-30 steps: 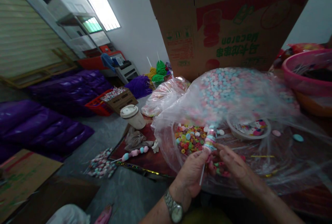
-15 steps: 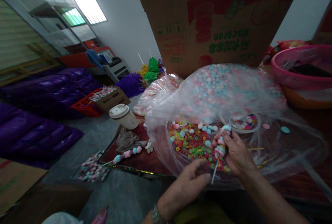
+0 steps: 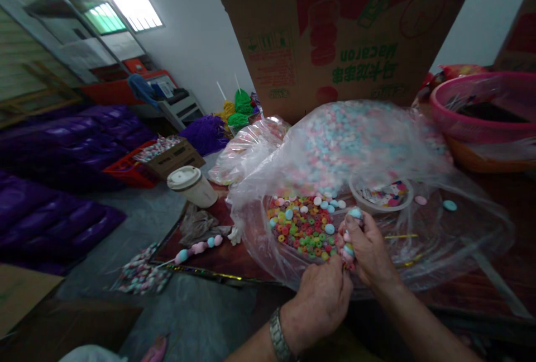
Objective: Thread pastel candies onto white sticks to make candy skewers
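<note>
My right hand (image 3: 369,250) is closed round a candy skewer (image 3: 347,247) of pink, blue and yellow pieces, tilted over the plastic bag's near part. Against the lower end of that skewer, my left hand (image 3: 324,295) has its fingers pinched together; they cover the stick. Just beyond my hands lie colourful candy rings (image 3: 307,230) with some blue and white candies among them. A round clear tub (image 3: 381,197) with printed cards inside sits behind my right hand. Another finished-looking candy skewer (image 3: 199,248) rests on the table at the left.
A big clear bag of pastel candies (image 3: 347,138) fills the middle, before a tall cardboard box (image 3: 272,32). A lidded cup (image 3: 196,189) stands at the table's left edge. A pink basin (image 3: 469,127) is at the right; purple bags (image 3: 46,217) lie on the left.
My left hand has moved up and right, from open beside the stick to pinched at the skewer's lower end. The whole view has shifted slightly.
</note>
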Tool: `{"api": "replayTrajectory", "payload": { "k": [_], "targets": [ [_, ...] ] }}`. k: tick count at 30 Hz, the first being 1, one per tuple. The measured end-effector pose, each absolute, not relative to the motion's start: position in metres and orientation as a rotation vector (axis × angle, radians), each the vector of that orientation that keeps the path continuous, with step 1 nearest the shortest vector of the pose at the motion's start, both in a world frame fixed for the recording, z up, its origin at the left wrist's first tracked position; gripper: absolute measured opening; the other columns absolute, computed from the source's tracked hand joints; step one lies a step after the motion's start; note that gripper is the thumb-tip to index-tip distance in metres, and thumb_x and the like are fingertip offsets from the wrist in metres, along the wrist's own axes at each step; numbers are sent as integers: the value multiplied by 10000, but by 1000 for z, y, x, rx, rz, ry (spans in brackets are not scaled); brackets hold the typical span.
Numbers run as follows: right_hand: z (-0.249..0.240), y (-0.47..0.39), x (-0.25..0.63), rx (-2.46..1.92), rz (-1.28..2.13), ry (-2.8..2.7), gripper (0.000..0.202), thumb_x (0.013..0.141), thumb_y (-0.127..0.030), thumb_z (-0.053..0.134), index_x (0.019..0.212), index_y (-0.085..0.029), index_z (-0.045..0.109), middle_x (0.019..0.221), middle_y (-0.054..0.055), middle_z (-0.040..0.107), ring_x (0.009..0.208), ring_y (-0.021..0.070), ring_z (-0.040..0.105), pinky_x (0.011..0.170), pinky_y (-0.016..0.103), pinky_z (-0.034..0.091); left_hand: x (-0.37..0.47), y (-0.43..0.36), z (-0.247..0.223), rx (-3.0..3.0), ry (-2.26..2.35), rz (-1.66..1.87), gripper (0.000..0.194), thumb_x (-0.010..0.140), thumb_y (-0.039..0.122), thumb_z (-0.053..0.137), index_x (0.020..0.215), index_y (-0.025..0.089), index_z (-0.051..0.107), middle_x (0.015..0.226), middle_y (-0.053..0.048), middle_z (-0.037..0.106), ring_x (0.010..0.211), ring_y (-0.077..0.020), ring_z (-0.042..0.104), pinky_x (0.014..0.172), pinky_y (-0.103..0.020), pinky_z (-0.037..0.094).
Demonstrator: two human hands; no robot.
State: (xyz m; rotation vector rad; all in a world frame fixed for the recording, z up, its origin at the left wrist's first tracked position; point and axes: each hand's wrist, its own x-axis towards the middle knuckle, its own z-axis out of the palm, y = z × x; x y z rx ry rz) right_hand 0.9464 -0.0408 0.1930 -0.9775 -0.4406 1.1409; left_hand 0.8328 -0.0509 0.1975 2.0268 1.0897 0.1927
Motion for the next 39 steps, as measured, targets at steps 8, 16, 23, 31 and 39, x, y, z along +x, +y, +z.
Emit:
{"api": "replayTrajectory", "payload": {
  "k": [8, 16, 23, 31, 39],
  "targets": [
    [175, -55, 959, -844, 1464, -640, 520, 747, -603, 609, 1065, -200, 526, 754, 13, 631, 590, 126, 580, 546, 234, 495, 834, -42, 183, 1099, 773, 390, 245, 790, 384, 339, 673, 185, 421, 444, 11, 486, 382, -126, 444, 448, -239, 396],
    [166, -75, 955, -1216, 1360, -978, 359, 811, -529, 562, 802, -172, 536, 650, -21, 580, 493, 93, 529, 433, 176, 405, 814, -33, 186, 1534, 886, 213, 296, 786, 377, 552, 598, 148, 550, 549, 1, 523, 502, -105, 463, 483, -208, 346],
    [165, -83, 942, -1132, 1665, -913, 432, 798, -601, 524, 729, -181, 447, 468, -85, 466, 279, 39, 322, 292, 150, 240, 834, -11, 208, 774, 871, 839, 438, 651, 403, 749, 937, 168, 515, 738, -1, 608, 613, -126, 570, 556, -218, 441],
    [158, -92, 936, -1210, 1502, -1360, 522, 913, -595, 177, 789, -180, 468, 424, -55, 482, 267, 90, 374, 308, 185, 297, 855, -6, 212, 348, 853, 866, 466, 732, 600, 605, 658, 182, 413, 426, 82, 388, 337, -64, 366, 369, -170, 328],
    [149, -85, 936, -1634, 650, -1847, 236, 855, -342, 440, 724, -179, 549, 669, 52, 609, 544, 177, 526, 497, 268, 392, 867, 5, 217, 399, 931, 844, 505, 898, 535, 376, 536, 188, 312, 346, 77, 297, 276, -75, 267, 318, -196, 317]
  ]
}}
